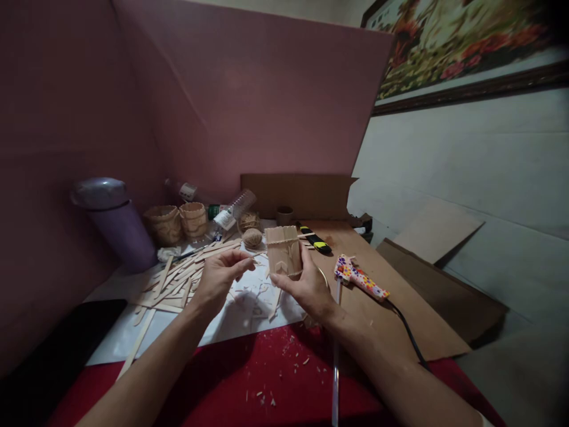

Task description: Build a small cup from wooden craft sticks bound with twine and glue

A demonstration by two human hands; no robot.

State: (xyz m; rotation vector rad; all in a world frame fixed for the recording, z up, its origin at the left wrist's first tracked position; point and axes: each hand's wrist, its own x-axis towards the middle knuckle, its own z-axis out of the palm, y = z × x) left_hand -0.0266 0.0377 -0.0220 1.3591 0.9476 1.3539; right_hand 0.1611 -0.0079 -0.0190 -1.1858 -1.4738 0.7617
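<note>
In my right hand is a small cup made of upright craft sticks. A twisted cord runs round it near the top, and leaf-like wooden shapes decorate its side. The thumb lies across the lower front, and the other fingers are mostly hidden behind the cup. Just left of the cup, apart from it, my left hand has its thumb and forefinger pinched together. Something thin and pale shows at those fingertips, too small to name. Behind the hands sits a ball of twine.
Loose craft sticks are piled at the left. Two decorated wooden cups, plastic bottles and a purple tumbler stand or lie behind. A utility knife and a flowered glue gun with its cord rest on the right board.
</note>
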